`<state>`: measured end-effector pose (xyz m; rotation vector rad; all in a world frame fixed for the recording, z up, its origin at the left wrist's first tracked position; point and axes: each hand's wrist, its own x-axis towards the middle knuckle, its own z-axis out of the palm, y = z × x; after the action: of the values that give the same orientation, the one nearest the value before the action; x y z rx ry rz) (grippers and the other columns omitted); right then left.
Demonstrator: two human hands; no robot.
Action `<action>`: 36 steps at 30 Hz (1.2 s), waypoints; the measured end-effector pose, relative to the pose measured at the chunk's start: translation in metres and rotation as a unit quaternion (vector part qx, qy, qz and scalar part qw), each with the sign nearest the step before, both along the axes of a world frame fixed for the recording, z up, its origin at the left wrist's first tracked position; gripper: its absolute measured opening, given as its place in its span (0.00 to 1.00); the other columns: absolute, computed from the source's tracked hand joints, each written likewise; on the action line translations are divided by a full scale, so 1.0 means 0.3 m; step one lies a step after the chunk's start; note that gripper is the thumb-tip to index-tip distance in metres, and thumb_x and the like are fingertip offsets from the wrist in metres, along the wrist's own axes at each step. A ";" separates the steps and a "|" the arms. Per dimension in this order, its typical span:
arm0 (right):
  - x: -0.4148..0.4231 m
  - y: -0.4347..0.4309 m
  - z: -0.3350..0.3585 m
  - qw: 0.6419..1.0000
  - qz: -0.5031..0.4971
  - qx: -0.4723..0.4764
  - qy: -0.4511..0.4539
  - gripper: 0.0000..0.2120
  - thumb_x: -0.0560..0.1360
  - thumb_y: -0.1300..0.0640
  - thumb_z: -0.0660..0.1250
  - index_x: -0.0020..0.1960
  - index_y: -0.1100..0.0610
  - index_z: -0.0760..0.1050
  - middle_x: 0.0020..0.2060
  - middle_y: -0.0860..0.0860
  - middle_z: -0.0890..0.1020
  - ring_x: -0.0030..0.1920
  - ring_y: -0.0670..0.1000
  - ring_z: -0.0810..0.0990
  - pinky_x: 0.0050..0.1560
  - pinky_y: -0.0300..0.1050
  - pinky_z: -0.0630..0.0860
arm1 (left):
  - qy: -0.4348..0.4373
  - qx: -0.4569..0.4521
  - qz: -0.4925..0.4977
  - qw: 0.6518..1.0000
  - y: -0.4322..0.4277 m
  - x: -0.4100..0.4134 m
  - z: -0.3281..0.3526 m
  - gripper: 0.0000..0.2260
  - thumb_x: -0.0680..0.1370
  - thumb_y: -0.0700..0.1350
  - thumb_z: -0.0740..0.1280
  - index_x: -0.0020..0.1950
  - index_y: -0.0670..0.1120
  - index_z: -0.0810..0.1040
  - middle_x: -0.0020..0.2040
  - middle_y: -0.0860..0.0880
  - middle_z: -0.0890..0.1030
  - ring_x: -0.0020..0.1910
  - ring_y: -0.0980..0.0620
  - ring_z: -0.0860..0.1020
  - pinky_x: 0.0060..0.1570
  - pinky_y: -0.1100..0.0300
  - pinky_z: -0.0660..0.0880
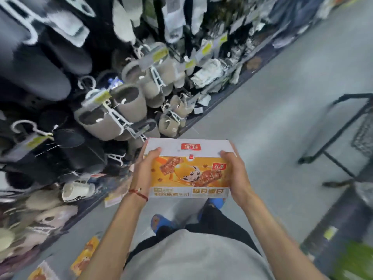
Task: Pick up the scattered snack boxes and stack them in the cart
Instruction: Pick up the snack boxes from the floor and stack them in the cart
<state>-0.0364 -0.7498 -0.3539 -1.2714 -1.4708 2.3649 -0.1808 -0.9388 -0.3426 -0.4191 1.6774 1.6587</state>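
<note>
One view only, the head camera, looking down an aisle. One snack box (189,174) is in hand, held clear of the floor (272,118) in front of the person's waist, well to the left of the cart (339,131) and not touching it. The left hand (144,170) grips the box's left end and the right hand (235,174) its right end; the fingers (154,153) of each curl over the far top edge, with the palms against the short sides. Judgement: the two-ended hold suits a wide, flat carton, keeps it level, and leaves its underside free for setting down flat. The box's long axis runs side to side across the body, between the hands. Its orange printed face points up at the camera, and its white panel with a red logo faces away from the person. The cart stands at the frame's right edge, with only its dark frame and a patch of mesh basket visible; its contents cannot be seen. Judgement: the box must travel right to reach it, so this is the carry step. At least two further boxes (84,257) lie flat on the floor, far left of the cart, at the foot of the slipper rack (113,116); these remain to be collected.
</note>
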 end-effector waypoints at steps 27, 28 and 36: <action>0.336 1.393 0.016 0.886 -0.461 0.054 0.007 0.24 0.74 0.50 0.65 0.70 0.51 0.73 0.55 0.58 0.87 0.54 0.62 0.87 0.50 0.54 0.85 | 0.060 0.034 -0.501 0.863 2.045 0.043 0.006 0.19 0.78 0.54 0.68 0.68 0.49 0.76 0.53 0.43 0.86 0.47 0.43 0.86 0.41 0.54 0.83; 0.327 1.442 0.019 0.876 -0.479 0.054 0.011 0.24 0.74 0.51 0.65 0.69 0.51 0.73 0.55 0.58 0.87 0.54 0.61 0.87 0.51 0.55 0.85 | 0.059 0.033 -0.507 0.859 2.122 0.035 0.019 0.17 0.79 0.52 0.67 0.67 0.47 0.76 0.52 0.43 0.86 0.46 0.44 0.86 0.38 0.56 0.82; 0.329 1.815 0.006 0.792 -0.609 0.044 0.023 0.25 0.76 0.53 0.64 0.73 0.53 0.70 0.59 0.62 0.85 0.60 0.67 0.83 0.60 0.66 0.78 | 0.084 0.039 -0.614 0.784 2.708 0.094 0.075 0.14 0.80 0.50 0.66 0.64 0.47 0.77 0.51 0.45 0.87 0.41 0.51 0.86 0.34 0.63 0.79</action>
<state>0.0623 -0.2053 -0.3522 -1.4357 -0.3844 1.3722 -0.1524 -0.1264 -0.3203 0.7798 1.4094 0.7338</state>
